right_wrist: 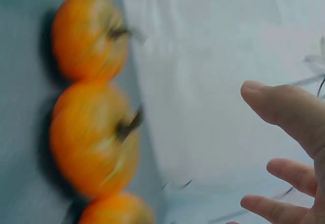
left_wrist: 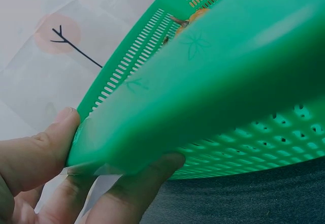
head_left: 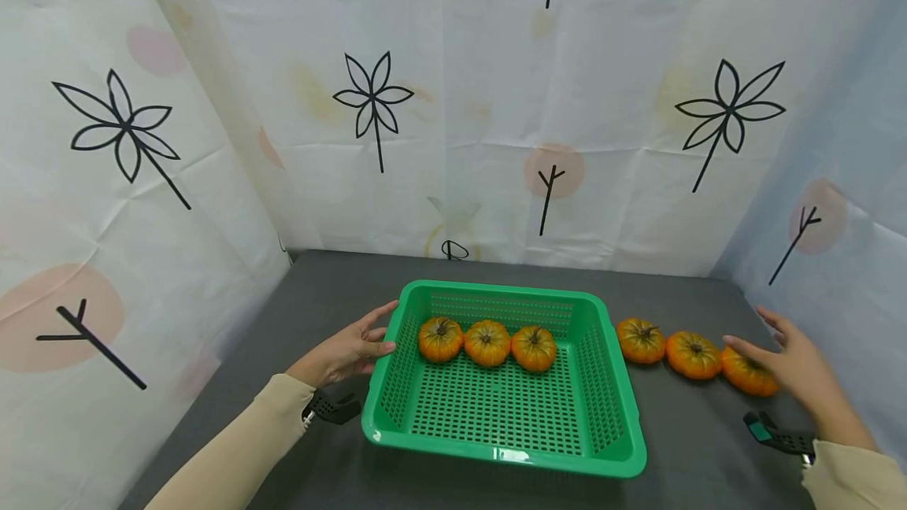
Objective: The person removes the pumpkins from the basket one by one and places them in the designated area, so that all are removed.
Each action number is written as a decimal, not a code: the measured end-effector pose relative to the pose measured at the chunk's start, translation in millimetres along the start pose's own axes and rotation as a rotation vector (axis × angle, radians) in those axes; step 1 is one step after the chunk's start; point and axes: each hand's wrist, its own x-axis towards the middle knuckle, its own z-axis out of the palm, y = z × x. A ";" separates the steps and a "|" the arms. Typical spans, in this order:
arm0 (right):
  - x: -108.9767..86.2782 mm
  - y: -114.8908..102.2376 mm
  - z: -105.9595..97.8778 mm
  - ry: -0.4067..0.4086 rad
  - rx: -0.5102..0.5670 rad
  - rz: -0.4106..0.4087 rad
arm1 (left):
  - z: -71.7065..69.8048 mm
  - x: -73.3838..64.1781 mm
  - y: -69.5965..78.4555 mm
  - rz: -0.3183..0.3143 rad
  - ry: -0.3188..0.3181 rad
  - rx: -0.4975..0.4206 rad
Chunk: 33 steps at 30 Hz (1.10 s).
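A green plastic basket point(head_left: 489, 414) with slotted walls holds three small orange pumpkins in a row, the middle one point(head_left: 486, 343) touching its neighbours. My left hand point(head_left: 347, 349) grips the basket's left rim; in the left wrist view the thumb lies against the rim point(left_wrist: 137, 132) and the fingers curl beneath it. Right of the basket, another three pumpkins stand in a line on the table: a near one point(head_left: 641, 340), a middle one point(head_left: 694, 355) and an end one point(head_left: 747, 373). With fingers spread and nothing held, my right hand point(head_left: 797, 360) overlaps the end pumpkin in the head view.
The dark grey table point(head_left: 340, 278) runs back to a white patterned cloth point(head_left: 460, 116) hung behind it. Similar cloth closes in the left side point(head_left: 142, 242) and the right side point(head_left: 850, 179), the latter close beside my right hand.
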 end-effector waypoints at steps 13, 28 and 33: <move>-25.8 -92.6 7.2 0.150 0.095 -0.251 | 0.1 -0.5 1.3 -0.001 -0.007 0.014; -32.4 -151.1 53.9 0.140 0.352 -0.634 | 1.1 -0.6 1.7 -0.015 0.010 0.005; -27.7 -163.6 74.6 0.037 0.491 -0.700 | 1.2 -0.6 1.4 -0.012 0.007 0.001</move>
